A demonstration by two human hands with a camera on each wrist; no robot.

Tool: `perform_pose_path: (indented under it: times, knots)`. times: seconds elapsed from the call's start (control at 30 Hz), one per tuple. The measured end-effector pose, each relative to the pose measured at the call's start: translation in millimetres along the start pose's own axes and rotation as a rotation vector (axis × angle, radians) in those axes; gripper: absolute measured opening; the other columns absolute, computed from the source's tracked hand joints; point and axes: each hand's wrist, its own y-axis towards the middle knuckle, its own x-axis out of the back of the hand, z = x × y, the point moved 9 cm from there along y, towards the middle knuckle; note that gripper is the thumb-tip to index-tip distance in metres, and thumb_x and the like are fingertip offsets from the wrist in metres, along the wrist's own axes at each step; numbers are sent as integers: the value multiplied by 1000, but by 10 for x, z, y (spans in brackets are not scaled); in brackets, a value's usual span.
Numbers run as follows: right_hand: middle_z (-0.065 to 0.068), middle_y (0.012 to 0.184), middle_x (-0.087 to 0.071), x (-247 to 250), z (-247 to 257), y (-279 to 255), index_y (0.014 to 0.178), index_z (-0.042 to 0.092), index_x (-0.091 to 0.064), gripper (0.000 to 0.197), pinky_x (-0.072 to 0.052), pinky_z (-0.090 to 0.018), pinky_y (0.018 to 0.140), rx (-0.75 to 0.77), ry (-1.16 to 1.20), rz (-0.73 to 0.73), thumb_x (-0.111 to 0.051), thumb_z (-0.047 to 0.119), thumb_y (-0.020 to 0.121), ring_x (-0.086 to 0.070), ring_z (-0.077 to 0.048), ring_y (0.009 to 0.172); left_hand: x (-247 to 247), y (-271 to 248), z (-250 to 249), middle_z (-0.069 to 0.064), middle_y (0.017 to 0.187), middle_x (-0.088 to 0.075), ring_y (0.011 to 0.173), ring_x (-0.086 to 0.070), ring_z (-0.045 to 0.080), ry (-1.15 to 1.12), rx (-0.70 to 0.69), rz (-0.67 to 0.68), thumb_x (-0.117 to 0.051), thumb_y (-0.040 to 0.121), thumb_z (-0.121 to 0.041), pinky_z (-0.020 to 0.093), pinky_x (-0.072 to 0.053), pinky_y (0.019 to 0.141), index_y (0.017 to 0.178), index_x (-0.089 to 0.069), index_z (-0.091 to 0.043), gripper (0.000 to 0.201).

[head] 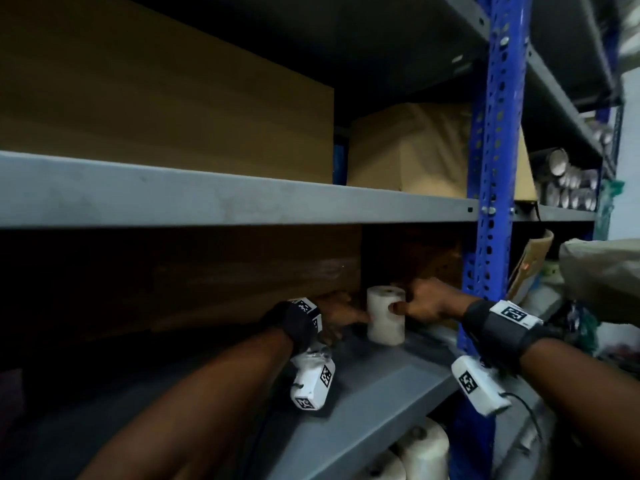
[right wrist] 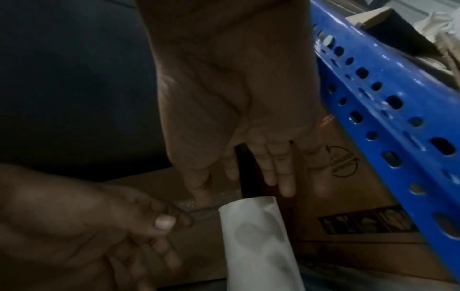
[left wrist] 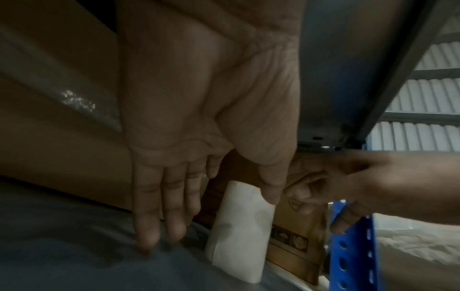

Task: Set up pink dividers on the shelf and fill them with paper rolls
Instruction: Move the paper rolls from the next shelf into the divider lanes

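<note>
White paper roll stands upright on the grey shelf; right hand grips it, left hand touches it with straight fingers. Filling step; no pink divider visible, so seating it comes next.

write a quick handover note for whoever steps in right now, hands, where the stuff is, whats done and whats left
Right hand: holds the white paper roll, thumb on its front, fingers behind it.
Left hand: open, fingers straight; fingertips touch the grey shelf just left of the roll.
The roll stands upright on the shelf, in front of the cardboard boxes and left of the blue upright.
Done: one roll brought to the shelf.
Left: no pink dividers show in any view, so they may not be set up yet; then fill them with rolls. More white rolls sit on the level below.
</note>
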Motion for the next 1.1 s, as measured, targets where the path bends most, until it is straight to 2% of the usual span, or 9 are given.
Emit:
perform_pose_path:
  times: [0.17,0.3,0.4,0.53,0.67,0.77,0.83,0.97,1.1]
  knots:
    - [-1,159,-27,-132,-3,257,152,26,-27,71,-21,-34,119,6,-54,98,-49,57,92,-28,-21,145,-146,245,127,-9,85,-57,69,-53,6,56,20,118,-64,97,-47,15,-45,41,117,-53,-28,29]
    - [4,158,-29,-311,2,372,150,29,-31,60,-12,-32,121,10,-1,166,-43,54,96,-24,-15,146,-214,287,121,4,114,-64,70,-50,2,107,3,175,-59,101,-44,16,-45,43,140,-50,-19,48]
    - [2,159,-25,-384,-1,393,152,26,-27,64,-10,-35,121,5,3,149,-40,56,97,-21,-17,147,-198,230,55,-6,91,-57,70,-49,4,83,-6,142,-59,102,-42,21,-44,52,143,-48,-15,50]
    - [-2,155,-33,-346,54,298,149,19,-34,62,-21,-28,116,27,82,84,-49,48,96,-33,-19,141,-258,80,-26,-7,84,-51,69,-49,5,90,-16,153,-60,102,-39,15,-45,43,133,-48,-26,36]
    - [-4,142,-50,-26,101,6,139,16,-47,56,-36,-21,102,103,270,-79,-63,38,91,-50,-19,128,-289,-91,-75,-11,94,-56,77,-52,2,122,-32,210,-65,97,-45,12,-45,43,145,-46,-28,55]
    - [6,122,-61,375,131,-384,133,18,-56,50,-38,-11,85,215,354,-249,-66,39,88,-58,-10,111,-299,-266,-158,-6,123,-61,93,-60,10,61,-55,214,-73,88,-53,19,-54,64,141,-49,-35,61]
    - [15,104,-62,605,162,-667,125,20,-61,41,-38,-4,71,291,422,-301,-67,37,88,-59,-1,92,-257,-403,-291,-5,123,-66,106,-65,17,38,-127,140,-75,85,-56,29,-55,77,131,-54,-37,54]
    - [10,120,-64,933,286,-1239,132,20,-58,44,-44,-14,85,447,521,-310,-66,28,90,-59,6,97,-240,-861,-744,-11,112,-69,91,-69,-5,-126,-355,17,-81,87,-26,21,-59,74,123,-59,-32,42]
    - [8,128,-62,1075,333,-1749,135,22,-56,46,-48,-31,98,493,608,-273,-65,31,90,-58,-6,114,-282,-1433,-1004,2,125,-70,104,-66,2,-225,-457,-56,-84,82,-5,19,-56,89,132,-59,-16,56]
